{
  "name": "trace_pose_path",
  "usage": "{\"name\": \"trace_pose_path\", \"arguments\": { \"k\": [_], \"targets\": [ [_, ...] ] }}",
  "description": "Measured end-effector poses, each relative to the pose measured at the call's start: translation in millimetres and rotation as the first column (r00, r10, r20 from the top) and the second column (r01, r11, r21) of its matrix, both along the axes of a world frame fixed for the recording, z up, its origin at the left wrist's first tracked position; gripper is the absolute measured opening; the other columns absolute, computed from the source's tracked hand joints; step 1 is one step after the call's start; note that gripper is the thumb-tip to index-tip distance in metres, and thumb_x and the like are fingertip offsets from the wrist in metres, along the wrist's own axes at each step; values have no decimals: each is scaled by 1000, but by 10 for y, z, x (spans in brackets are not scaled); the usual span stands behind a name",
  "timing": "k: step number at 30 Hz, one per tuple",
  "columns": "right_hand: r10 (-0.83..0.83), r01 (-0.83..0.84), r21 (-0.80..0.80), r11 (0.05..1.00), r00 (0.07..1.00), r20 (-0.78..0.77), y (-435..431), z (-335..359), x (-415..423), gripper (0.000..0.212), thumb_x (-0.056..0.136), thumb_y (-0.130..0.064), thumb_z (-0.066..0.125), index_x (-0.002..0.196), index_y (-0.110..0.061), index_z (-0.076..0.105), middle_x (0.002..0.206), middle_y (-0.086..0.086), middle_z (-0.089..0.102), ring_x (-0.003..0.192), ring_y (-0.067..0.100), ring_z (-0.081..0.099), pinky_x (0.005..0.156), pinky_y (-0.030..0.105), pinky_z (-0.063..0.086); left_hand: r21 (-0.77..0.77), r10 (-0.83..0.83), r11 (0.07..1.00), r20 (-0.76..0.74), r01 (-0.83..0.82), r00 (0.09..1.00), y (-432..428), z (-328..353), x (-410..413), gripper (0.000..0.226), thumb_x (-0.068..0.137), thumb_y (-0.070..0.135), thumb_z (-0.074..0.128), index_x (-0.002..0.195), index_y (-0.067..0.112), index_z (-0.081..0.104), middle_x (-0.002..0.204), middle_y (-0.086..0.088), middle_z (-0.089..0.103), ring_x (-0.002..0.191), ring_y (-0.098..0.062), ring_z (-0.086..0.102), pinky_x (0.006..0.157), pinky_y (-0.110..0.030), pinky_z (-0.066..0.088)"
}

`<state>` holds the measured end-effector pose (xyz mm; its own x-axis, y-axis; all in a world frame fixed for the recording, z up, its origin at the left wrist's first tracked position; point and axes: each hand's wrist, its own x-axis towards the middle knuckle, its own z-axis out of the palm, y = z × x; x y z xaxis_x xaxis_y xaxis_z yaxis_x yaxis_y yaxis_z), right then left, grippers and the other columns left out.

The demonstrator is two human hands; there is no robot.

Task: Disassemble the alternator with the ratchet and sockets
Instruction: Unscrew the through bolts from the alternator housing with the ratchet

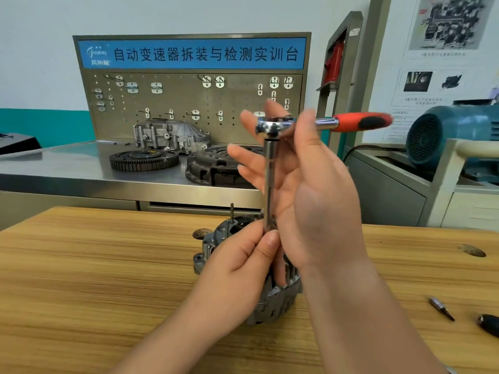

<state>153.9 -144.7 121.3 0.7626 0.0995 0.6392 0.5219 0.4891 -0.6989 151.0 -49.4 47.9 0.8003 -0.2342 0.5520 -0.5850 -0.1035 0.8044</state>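
The alternator (272,300) on the wooden table (94,279) is largely hidden by the left hand (237,265), whose fingers are clamped round the lower end of the extension bar (270,182) (its tip cannot be seen). The ratchet (351,122) atop the bar is steadied by the right hand (310,190), fingers straight and spread, thumb seemingly laid across the shaft. A black object (490,323) is cut off at the right edge. "自动变速器拆装与检测实训台" is printed on the blue sign (191,54).
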Motion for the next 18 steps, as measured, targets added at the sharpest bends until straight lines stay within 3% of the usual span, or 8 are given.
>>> {"name": "trace_pose_path", "arguments": {
  "k": [2,4,6,9,12,14,16,18],
  "targets": [
    [-68,69,-12,998,994,89,20,10,-19,26,90,-36,52,114,-31,63,122,-4,67,108,20,67,98,36,51,-9,50,999,10,-50,999,-20,7,8,36,94,48,40,81,21,61,65,-1,65,64,-34,55,55,-32,45],
    [-122,131,-34,991,972,200,27,20,-30,32,90,-23,54,120,-31,59,129,-6,61,122,20,58,107,43,43,6,82,997,16,-82,997,-29,15,17,38,88,50,38,82,22,62,63,2,65,56,-25,53,52,-25,42],
    [-123,134,-37,990,967,221,41,25,-35,36,90,-21,54,123,-32,55,129,-10,56,122,21,58,110,43,40,17,81,997,11,-81,997,-23,22,16,39,91,51,40,80,21,62,56,7,61,50,-10,50,50,-19,38],
    [-22,21,12,1000,994,104,29,8,-19,29,93,-33,48,120,-32,58,125,-7,65,102,21,69,95,30,52,-32,2,999,-27,-3,1000,8,11,21,32,91,48,44,77,24,61,59,1,61,58,-30,53,57,-40,42],
    [7,-7,26,1000,1000,0,8,-12,-6,44,86,-46,45,118,-20,58,109,2,73,93,25,72,85,28,56,-49,-39,998,-23,38,999,11,22,-6,35,89,51,41,90,25,65,80,-7,68,74,-47,55,71,-61,44],
    [-28,28,3,1000,999,15,22,-21,1,39,88,-47,48,116,-23,61,110,0,73,94,23,72,85,28,55,-24,-14,1000,-1,14,1000,0,21,-10,34,92,45,41,95,18,63,86,-7,69,77,-43,57,73,-53,47],
    [-72,74,-21,997,993,88,29,-9,-5,25,91,-37,51,111,-32,64,118,-5,70,105,19,68,91,30,53,-2,35,999,30,-35,999,-5,9,12,30,91,38,40,90,18,62,77,-3,68,70,-35,56,61,-37,46],
    [-110,124,-64,990,975,195,21,1,-11,28,91,-26,53,116,-37,63,127,-10,64,121,18,58,105,38,45,15,71,997,42,-72,997,-7,9,22,29,90,37,39,83,19,61,62,8,63,53,-16,50,50,-17,39]
  ]
}}
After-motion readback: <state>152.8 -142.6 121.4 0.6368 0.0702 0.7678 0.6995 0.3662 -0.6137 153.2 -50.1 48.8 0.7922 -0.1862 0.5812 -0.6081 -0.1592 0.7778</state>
